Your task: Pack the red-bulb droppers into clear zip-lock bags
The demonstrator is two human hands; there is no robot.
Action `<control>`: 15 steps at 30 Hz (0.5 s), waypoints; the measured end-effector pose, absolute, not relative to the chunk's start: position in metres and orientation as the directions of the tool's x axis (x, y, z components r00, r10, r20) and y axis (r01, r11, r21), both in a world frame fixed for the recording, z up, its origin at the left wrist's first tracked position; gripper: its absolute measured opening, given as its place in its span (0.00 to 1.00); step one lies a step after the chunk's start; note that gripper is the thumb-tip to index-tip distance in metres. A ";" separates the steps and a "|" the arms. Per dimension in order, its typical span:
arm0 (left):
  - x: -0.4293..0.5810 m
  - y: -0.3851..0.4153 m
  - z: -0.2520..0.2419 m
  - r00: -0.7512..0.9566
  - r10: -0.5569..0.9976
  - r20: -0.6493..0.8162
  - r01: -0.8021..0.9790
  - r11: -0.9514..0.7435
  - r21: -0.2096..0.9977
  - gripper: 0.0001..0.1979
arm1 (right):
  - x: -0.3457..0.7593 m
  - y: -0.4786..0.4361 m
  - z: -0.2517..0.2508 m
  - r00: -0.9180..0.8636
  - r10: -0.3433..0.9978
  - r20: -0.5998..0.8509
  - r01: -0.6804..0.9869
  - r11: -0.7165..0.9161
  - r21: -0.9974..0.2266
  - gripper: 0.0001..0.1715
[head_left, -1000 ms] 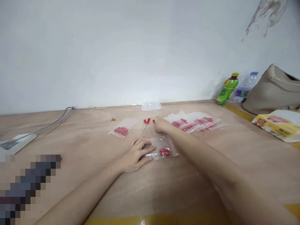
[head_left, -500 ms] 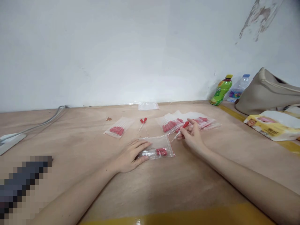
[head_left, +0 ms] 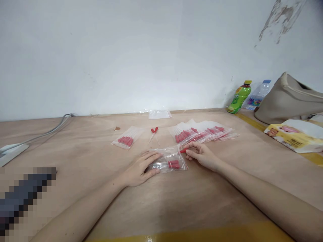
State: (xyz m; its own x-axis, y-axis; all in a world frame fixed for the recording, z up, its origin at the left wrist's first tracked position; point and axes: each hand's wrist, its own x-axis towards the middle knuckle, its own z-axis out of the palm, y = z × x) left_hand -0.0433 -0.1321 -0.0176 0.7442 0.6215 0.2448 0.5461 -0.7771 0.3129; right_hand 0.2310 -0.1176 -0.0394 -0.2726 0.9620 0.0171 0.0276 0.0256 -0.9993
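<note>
A clear zip bag (head_left: 165,154) lies flat on the table with red-bulbed droppers (head_left: 173,164) inside. My left hand (head_left: 141,168) rests over its left end, fingers stretched along the top and thumb apart at the lower edge, pressing it down. At the bag's right-hand mouth, my right hand (head_left: 200,155) pinches the red bulb of a dropper (head_left: 183,150), whose clear stem reaches into the bag. Two loose droppers (head_left: 154,130) lie crossed behind the bag. To the left is a filled bag of droppers (head_left: 126,140); several more filled bags (head_left: 199,132) overlap at the right.
Flat clear bags (head_left: 159,114) lie by the wall. A green bottle (head_left: 239,97), a clear water bottle (head_left: 259,95), a grey-beige bag (head_left: 282,97) and a yellow-white packet (head_left: 295,136) stand or lie at the right. A grey cable (head_left: 50,128) runs along the left.
My right hand has moved left and down to the bag's mouth with the dropper. The dropper's stem has gone from outside to inside the bag. The left hand has stayed in place.
</note>
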 end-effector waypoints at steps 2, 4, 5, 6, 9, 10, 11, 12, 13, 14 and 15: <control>-0.043 -0.132 -0.018 0.748 0.618 0.243 0.545 -0.780 0.307 0.23 | 0.233 -0.115 -0.038 -0.359 0.934 0.006 0.099 0.045 -0.994 0.18; -0.043 -0.131 -0.018 0.750 0.615 0.245 0.543 -0.783 0.304 0.23 | 0.231 -0.112 -0.037 -0.395 0.919 0.014 0.157 0.082 -0.984 0.17; -0.042 -0.131 -0.018 0.750 0.614 0.248 0.542 -0.784 0.302 0.23 | 0.229 -0.111 -0.038 -0.397 0.917 0.045 0.181 0.126 -0.975 0.17; -0.042 -0.131 -0.018 0.750 0.613 0.250 0.542 -0.785 0.299 0.23 | 0.226 -0.110 -0.039 -0.391 0.916 0.089 0.199 0.179 -0.963 0.16; -0.042 -0.131 -0.017 0.749 0.611 0.255 0.543 -0.787 0.293 0.22 | 0.217 -0.108 -0.042 -0.324 0.928 0.185 0.224 0.265 -0.938 0.12; -0.042 -0.131 -0.017 0.751 0.609 0.255 0.540 -0.789 0.293 0.23 | 0.214 -0.108 -0.043 -0.293 0.937 0.192 0.237 0.265 -0.934 0.12; -0.042 -0.131 -0.018 0.753 0.607 0.255 0.538 -0.790 0.294 0.23 | 0.212 -0.108 -0.044 -0.270 0.942 0.200 0.260 0.271 -0.927 0.11; -0.043 -0.131 -0.018 0.753 0.606 0.257 0.535 -0.791 0.296 0.23 | 0.210 -0.109 -0.045 -0.265 0.939 0.221 0.291 0.297 -0.910 0.11; -0.043 -0.130 -0.018 0.754 0.604 0.259 0.533 -0.792 0.296 0.23 | 0.210 -0.110 -0.045 -0.279 0.926 0.256 0.327 0.342 -0.881 0.10; -0.043 -0.130 -0.019 0.755 0.603 0.259 0.532 -0.794 0.296 0.23 | 0.211 -0.111 -0.044 -0.306 0.906 0.293 0.360 0.395 -0.845 0.09; -0.043 -0.130 -0.019 0.756 0.600 0.261 0.530 -0.795 0.295 0.23 | 0.213 -0.112 -0.044 -0.339 0.884 0.322 0.389 0.443 -0.808 0.09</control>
